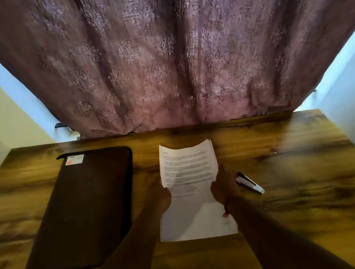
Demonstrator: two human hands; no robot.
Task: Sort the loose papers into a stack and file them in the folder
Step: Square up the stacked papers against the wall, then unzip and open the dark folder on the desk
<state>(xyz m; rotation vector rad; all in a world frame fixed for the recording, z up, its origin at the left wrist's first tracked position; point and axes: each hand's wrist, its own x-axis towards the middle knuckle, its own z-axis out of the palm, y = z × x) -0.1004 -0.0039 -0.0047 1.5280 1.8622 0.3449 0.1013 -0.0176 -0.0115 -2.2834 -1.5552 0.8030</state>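
1. The papers [188, 166] are standing between both hands, long axis running away from the person.
2. The left hand [161, 196] and right hand [224, 188] are gripping their side edges.
3. The folder [84, 205] is lying closed, left of the left hand, nearer that arm.
4. A stapler [249, 182] is lying just right of the right hand.

A small black-and-white stapler [249, 183] is seen lying on the wood-grain table [300, 163]. A patterned mauve curtain [162, 57] hangs behind the table's far edge.

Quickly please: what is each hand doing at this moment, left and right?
Left hand: grips the left edge of the paper stack.
Right hand: grips the right edge of the same stack.
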